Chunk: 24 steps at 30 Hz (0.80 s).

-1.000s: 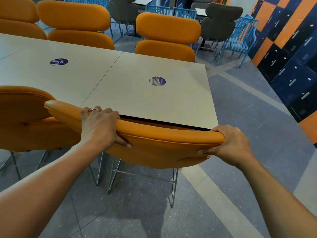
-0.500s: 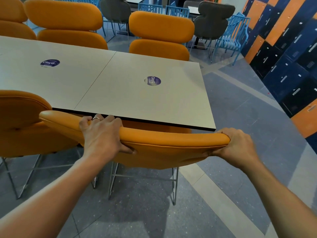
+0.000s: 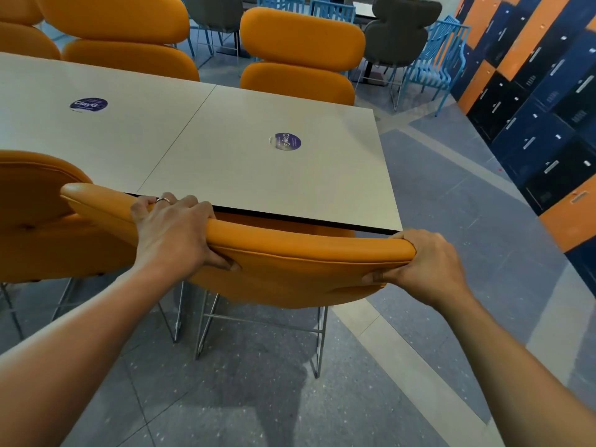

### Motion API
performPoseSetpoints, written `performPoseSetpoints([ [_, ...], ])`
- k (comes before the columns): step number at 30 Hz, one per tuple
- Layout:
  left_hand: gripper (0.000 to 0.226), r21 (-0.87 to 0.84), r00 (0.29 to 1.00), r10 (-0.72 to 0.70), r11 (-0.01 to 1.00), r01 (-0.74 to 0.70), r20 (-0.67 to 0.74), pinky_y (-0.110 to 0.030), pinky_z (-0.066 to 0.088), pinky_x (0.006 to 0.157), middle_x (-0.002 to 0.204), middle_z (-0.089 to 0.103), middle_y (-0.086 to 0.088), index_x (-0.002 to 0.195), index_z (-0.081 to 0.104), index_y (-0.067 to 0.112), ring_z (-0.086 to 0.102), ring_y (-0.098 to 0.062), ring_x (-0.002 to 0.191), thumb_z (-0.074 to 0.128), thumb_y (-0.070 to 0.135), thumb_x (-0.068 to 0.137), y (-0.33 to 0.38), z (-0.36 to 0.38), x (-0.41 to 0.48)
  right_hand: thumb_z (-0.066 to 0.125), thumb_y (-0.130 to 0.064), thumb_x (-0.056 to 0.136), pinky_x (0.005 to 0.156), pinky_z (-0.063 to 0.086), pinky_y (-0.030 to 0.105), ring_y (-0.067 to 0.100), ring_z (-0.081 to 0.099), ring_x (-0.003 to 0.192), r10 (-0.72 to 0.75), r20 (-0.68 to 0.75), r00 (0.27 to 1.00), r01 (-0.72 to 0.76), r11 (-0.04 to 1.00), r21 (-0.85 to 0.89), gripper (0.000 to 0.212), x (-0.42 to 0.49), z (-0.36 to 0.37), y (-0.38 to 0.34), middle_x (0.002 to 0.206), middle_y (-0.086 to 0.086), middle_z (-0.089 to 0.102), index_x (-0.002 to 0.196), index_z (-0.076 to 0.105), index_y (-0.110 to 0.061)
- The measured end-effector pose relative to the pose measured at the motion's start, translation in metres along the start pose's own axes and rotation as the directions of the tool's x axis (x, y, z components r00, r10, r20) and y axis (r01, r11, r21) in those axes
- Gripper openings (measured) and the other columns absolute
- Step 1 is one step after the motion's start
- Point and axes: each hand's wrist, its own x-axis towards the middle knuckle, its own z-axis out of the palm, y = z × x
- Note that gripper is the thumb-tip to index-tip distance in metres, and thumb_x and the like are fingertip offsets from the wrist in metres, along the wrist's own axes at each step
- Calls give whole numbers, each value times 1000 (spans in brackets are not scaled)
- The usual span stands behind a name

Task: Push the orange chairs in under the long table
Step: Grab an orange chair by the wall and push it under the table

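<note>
The left hand [image 3: 174,233] grasps the top rim of the orange chair [image 3: 290,272] at lower centre of the frame. Its fingers curl over the rim toward the desk [image 3: 258,175], and its thumb presses into the back face of the backrest. A ring [image 3: 163,200] shows on one finger. The right hand [image 3: 425,266] grips the right end of the backrest, with fingers wrapped over the corner and the thumb pinching from below. Both hands are clenched on the padding.

The rim of the backrest lies just beside the near edge of the desk, and part of the chair shows beneath that dark edge. Its metal legs [image 3: 203,321] stand on the grey floor [image 3: 258,408]. A second orange chair [image 3: 35,221] sits just beside it at the left edge of the frame. Far orange chairs [image 3: 300,56] stand along the opposite side of the desk, in the upper part of the frame. Two round purple stickers [image 3: 286,141] lie on the desk top.
</note>
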Motion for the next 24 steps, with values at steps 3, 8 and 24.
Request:
performPoseSetpoints([
  [3, 81, 4, 1000, 2, 1000, -2, -5, -49, 27, 91, 94, 60, 3, 94, 59, 30, 51, -29, 99, 61, 89, 37, 1, 1, -1, 68, -91, 36, 72, 58, 43, 17, 60, 87, 2, -1, 1000, -2, 1000, 8, 83, -1, 0, 0, 93, -12, 64, 101, 63, -40],
  [8, 83, 0, 1000, -12, 1000, 12, 5, -50, 26, 94, 98, 61, 0, 99, 61, 29, 51, -32, 102, 65, 86, 39, 1, -2, -2, 66, -94, 32, 74, 58, 45, 19, 59, 92, 14, -12, 1000, -14, 999, 29, 87, -1, 2, 1, 96, -13, 61, 101, 61, -42],
  [24, 93, -197, 991, -123, 972, 131, 52, -55, -1, 117, 146, 34, -5, 140, 37, 34, 12, -32, 144, 77, 63, 61, 23, -11, -38, 54, -98, 36, 86, 53, 50, 20, 55, 98, -19, -20, 1000, 18, 1000, -23, 95, -2, 0, 2, 103, -9, 61, 110, 59, -39],
])
